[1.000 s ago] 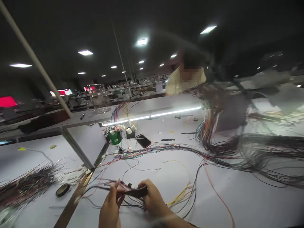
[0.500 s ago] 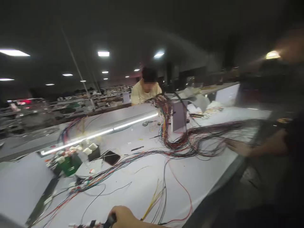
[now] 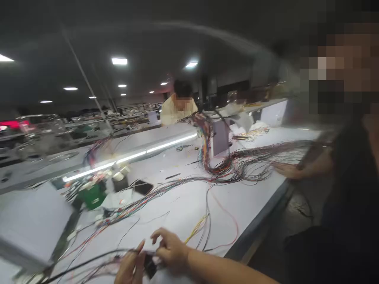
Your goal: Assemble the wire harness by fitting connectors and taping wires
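At the bottom of the head view my left hand (image 3: 130, 266) is closed around wires, its fingers pointing up. Just to its right, my right hand (image 3: 173, 252) has curled fingers, the index finger arched up, and grips at a black connector (image 3: 150, 266). This connector lies between the two hands; blur hides the exact contact. A thick black cable (image 3: 97, 257) runs left from my hands, above blurred thin wires. Beyond them a long bundle of coloured wires (image 3: 166, 189) stretches across the white table (image 3: 183, 213). Yellow wires (image 3: 197, 228) lie near my right wrist.
A green box (image 3: 93, 196) and dark cup (image 3: 120, 183) hold white parts, beside a phone (image 3: 143, 187). A lit tube (image 3: 130, 157) crosses the table. At right, a co-worker's hand (image 3: 287, 169) touches the wires; another person (image 3: 177, 112) sits opposite.
My left hand has come into view beside my right hand, which has moved up and right. The camera has turned slightly, and the co-worker at right shows more.
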A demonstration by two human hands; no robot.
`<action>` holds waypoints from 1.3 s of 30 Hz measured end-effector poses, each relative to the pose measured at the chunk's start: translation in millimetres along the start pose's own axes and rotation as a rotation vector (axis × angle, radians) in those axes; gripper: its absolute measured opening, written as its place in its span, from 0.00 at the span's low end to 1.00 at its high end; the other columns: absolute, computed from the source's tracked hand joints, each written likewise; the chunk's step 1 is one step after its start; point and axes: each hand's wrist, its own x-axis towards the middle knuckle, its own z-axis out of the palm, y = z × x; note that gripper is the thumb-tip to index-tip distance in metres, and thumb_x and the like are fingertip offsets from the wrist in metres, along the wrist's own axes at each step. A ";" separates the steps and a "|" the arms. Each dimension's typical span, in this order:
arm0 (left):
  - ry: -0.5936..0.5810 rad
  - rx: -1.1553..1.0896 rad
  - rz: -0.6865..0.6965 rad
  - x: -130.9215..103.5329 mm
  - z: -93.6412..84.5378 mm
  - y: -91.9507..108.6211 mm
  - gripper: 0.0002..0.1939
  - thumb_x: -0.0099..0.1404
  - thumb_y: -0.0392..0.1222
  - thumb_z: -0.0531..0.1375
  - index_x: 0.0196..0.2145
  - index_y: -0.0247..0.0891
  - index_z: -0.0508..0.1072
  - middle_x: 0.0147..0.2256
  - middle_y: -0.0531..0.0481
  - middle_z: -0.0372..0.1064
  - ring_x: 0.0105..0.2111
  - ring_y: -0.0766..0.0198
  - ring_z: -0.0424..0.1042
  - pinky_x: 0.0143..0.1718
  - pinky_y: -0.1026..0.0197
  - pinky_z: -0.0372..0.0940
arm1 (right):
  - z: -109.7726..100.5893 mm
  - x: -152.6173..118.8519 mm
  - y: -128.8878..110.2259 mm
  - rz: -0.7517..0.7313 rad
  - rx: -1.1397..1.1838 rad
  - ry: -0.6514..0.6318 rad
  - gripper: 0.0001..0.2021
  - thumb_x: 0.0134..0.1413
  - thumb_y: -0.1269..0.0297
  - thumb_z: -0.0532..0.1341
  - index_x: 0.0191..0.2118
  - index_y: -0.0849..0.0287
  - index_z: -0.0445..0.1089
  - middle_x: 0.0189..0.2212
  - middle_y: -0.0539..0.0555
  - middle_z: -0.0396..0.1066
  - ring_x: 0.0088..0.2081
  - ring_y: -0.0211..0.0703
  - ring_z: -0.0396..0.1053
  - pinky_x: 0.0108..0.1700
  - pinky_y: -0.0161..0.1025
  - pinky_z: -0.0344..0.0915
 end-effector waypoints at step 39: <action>0.086 -0.035 -0.029 -2.1 30.0 1.7 0.16 0.64 0.55 0.54 0.35 0.39 0.69 0.20 0.57 0.61 0.20 0.70 0.61 0.24 0.67 0.59 | -38.2 -18.6 -15.2 -0.409 -0.349 -0.088 0.22 0.53 0.77 0.53 0.50 0.47 0.66 0.47 0.55 0.66 0.40 0.42 0.70 0.53 0.53 0.58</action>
